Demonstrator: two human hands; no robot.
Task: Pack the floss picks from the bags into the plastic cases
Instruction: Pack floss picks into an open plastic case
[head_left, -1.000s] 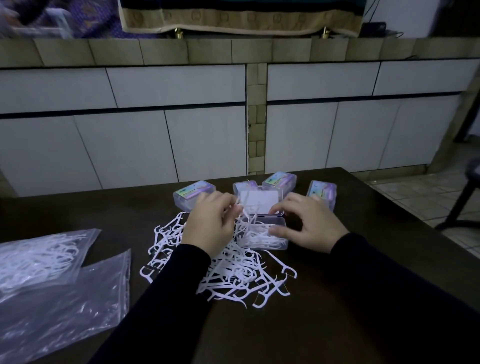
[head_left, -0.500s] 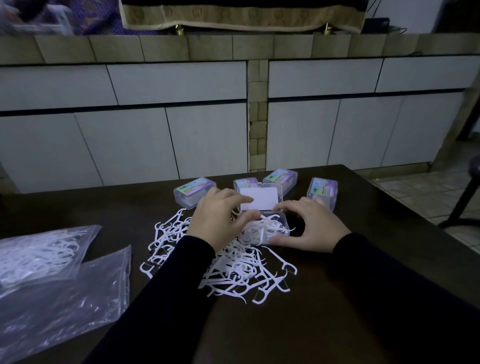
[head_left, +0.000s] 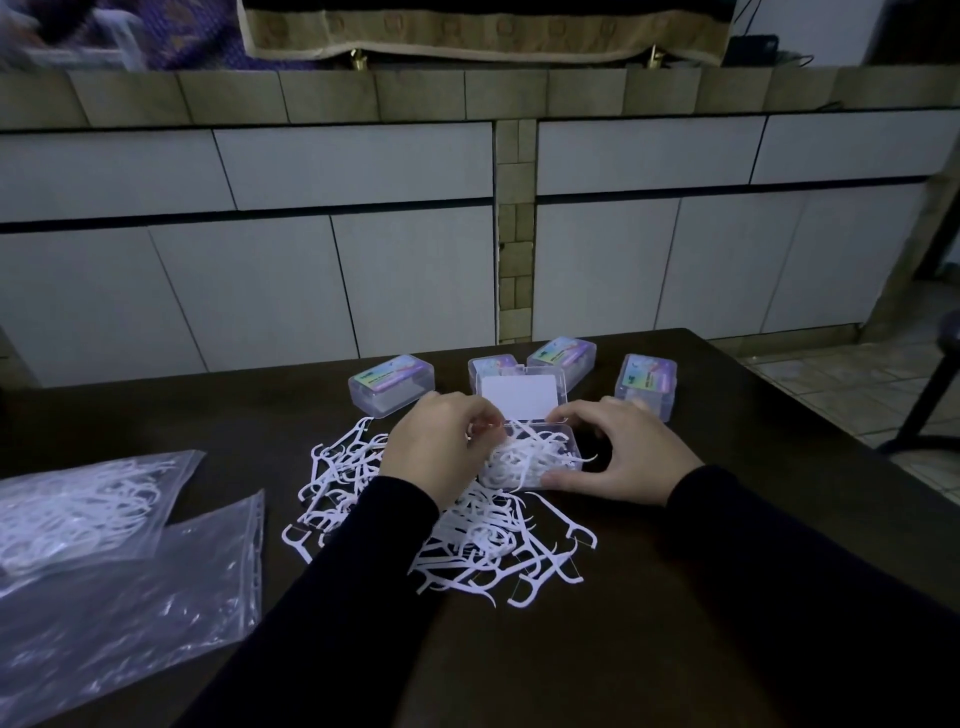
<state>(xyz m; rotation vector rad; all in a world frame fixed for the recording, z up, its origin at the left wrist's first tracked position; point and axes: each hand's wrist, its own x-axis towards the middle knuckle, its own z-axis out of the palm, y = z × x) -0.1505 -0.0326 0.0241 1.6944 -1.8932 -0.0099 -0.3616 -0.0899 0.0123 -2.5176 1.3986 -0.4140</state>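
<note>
An open clear plastic case (head_left: 530, 462) full of white floss picks sits mid-table, its lid (head_left: 519, 399) tipped up behind it. My left hand (head_left: 441, 457) is at the case's left edge, fingers curled and pinching floss picks. My right hand (head_left: 631, 454) grips the case from the right, thumb along its front wall. A loose pile of white floss picks (head_left: 467, 540) spreads in front of and left of the case. Two clear bags lie at the left: one (head_left: 78, 509) holding picks, the other (head_left: 130, 613) flat.
Several closed cases with colourful labels stand behind the open one: one at the left (head_left: 390, 383), two in the middle (head_left: 563, 358), one at the right (head_left: 647, 382). The dark table (head_left: 727, 597) ends at the right, where a tiled floor and a stool leg (head_left: 930, 395) show.
The open case has filled with picks and sits slightly farther back. My left hand has shifted to the case's left rim; my right hand keeps holding the case.
</note>
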